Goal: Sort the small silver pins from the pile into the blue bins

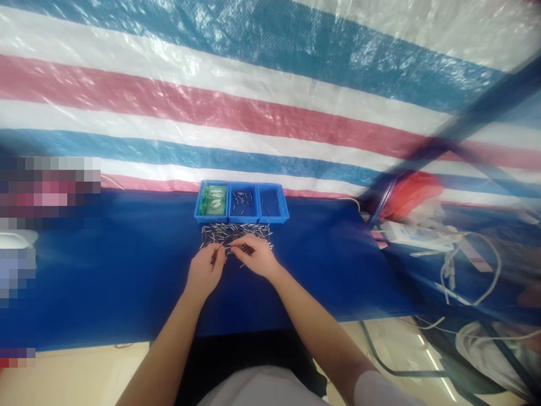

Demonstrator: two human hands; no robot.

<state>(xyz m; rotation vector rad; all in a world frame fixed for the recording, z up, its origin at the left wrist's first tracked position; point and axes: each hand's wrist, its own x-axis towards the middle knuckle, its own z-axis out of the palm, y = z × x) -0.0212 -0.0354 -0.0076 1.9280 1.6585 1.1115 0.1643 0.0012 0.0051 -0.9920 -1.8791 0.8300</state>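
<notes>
At the near edge of the pin pile [236, 231] our left hand [205, 272] and right hand [256, 257] meet, fingers narrow, hold unclear.

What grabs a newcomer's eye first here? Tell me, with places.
First comes the red, white and blue striped tarp, which fills the upper half behind the blue-covered table. In the middle, the left hand and right hand meet over a heap of small metal pins. Just beyond stand three joined blue bins, the left one holding green packets.
</notes>
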